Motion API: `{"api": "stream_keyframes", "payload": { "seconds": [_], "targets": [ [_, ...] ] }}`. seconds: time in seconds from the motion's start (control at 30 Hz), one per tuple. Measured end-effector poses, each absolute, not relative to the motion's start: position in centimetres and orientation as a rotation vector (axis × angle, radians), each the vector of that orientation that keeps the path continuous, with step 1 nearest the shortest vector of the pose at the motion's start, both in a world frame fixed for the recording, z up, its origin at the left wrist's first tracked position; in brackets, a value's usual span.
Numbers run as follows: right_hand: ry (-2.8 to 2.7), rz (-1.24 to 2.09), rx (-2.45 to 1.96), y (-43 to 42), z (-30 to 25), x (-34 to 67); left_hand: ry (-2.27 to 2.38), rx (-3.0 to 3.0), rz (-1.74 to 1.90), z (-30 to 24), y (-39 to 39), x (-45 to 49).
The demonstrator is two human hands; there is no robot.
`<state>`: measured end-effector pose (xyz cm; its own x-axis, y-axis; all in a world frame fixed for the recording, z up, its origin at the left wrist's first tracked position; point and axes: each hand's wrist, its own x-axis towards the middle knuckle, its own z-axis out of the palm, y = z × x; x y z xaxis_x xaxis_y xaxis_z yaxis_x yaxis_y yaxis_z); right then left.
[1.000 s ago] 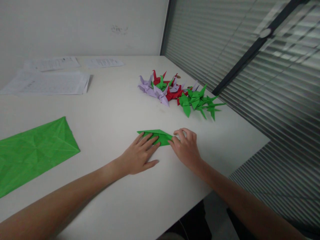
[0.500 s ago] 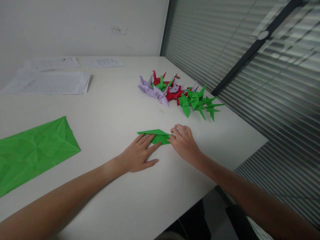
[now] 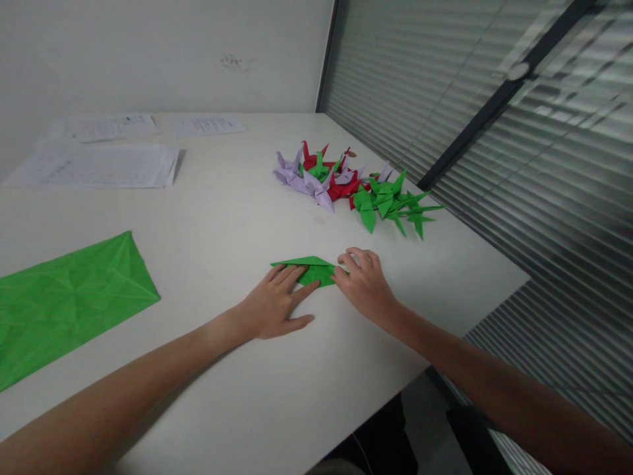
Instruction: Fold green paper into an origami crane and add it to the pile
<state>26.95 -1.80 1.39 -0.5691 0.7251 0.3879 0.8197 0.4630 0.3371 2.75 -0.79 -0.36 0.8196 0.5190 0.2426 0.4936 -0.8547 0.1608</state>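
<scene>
A small folded green paper [image 3: 310, 267] lies flat on the white table [image 3: 237, 218], shaped like a long pointed diamond. My left hand [image 3: 275, 305] rests on its near left part with the fingers stretched flat, pressing it down. My right hand [image 3: 363, 282] is at the paper's right tip, fingers curled and pinching that end against the table.
A pile of finished origami cranes [image 3: 352, 187] in purple, red and green lies beyond the hands near the table's right edge. A large creased green sheet [image 3: 64, 297] lies at the left. Printed papers [image 3: 99, 161] sit at the far left. Window blinds [image 3: 494, 132] run along the right.
My right hand slid slightly up and left along the paper's right tip. My left hand has stayed pressed on the paper.
</scene>
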Motion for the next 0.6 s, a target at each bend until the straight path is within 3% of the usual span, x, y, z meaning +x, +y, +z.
{"api": "stream_keyframes", "payload": {
  "seconds": [0.13,0.33,0.6],
  "targets": [
    [-2.479,-0.672,-1.276,-3.1,1.7,26.1,0.808,2.903,0.453,-0.5,-0.8,2.8],
    [-2.578,-0.254,-1.361,-5.3,1.2,25.4,0.822,2.891,0.452,-0.3,-0.8,2.9],
    [-2.49,-0.253,-1.587,-7.2,0.7,25.7,0.84,2.871,0.45,-0.1,-1.0,3.0]
  ]
}}
